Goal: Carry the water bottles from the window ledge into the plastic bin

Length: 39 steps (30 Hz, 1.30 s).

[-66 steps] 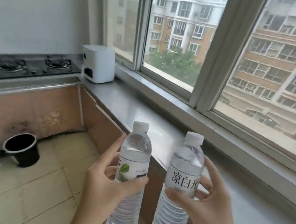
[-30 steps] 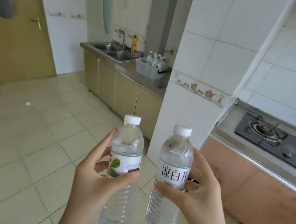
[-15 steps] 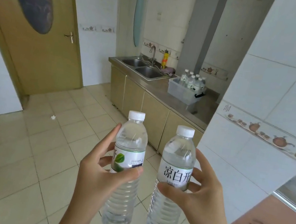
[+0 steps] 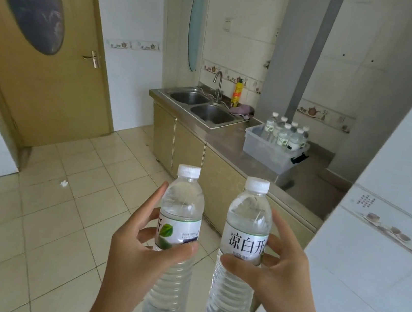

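Head view | left hand (image 4: 136, 255) grip clasps left bottle (image 4: 177, 231) | right hand (image 4: 280, 279) clasps right bottle (image 4: 243, 241) | forearms cropped

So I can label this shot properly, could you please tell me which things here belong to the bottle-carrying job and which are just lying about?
Belongs to the job:
- bottle in left hand
- bottle in right hand
- plastic bin on the counter
- bottles already in the bin

Just lying about:
- double sink
- yellow spray can
- purple cloth
- white scrap on the floor
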Tool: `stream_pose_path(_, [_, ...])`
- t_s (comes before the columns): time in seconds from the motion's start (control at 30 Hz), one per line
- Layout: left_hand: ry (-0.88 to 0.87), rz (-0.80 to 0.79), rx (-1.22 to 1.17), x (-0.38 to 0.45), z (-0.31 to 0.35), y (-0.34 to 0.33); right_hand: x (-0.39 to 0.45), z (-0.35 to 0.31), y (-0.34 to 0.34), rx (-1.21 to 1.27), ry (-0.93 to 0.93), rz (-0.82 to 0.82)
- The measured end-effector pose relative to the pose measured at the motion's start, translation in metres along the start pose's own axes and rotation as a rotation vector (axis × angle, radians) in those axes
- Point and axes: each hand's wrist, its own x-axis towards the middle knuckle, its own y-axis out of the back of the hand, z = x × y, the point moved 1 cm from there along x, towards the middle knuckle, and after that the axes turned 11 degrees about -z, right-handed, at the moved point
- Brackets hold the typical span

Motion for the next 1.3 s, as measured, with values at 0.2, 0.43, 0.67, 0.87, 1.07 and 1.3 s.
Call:
stream_pose_path(0.2, [0.008, 0.017, 0.022, 0.117, -0.007, -0.012, 0.121, 0.008, 0.021, 0.011, 0.022, -0.021])
stream_pose_path(0.43, [0.016, -0.015, 0.028, 0.223, -0.027, -0.023, 0.224, 0.02, 0.042, 0.0, 0.016, 0.007])
stream_pose_path(0.67, [0.04, -0.109, -0.045, 0.348, -0.058, -0.038, 0.334, 0.048, 0.05, -0.019, -0.033, 0.109])
stream_pose_path(0.87, [0.046, -0.204, -0.127, 0.479, -0.08, -0.053, 0.449, 0.069, 0.062, -0.038, -0.107, 0.232])
stream_pose_path(1.07, [0.072, -0.295, -0.173, 0.59, -0.105, -0.083, 0.534, 0.089, 0.079, -0.038, -0.163, 0.357])
stream_pose_path(1.3, [0.075, -0.384, -0.175, 0.694, -0.131, -0.151, 0.624, 0.131, 0.134, -0.043, -0.222, 0.481])
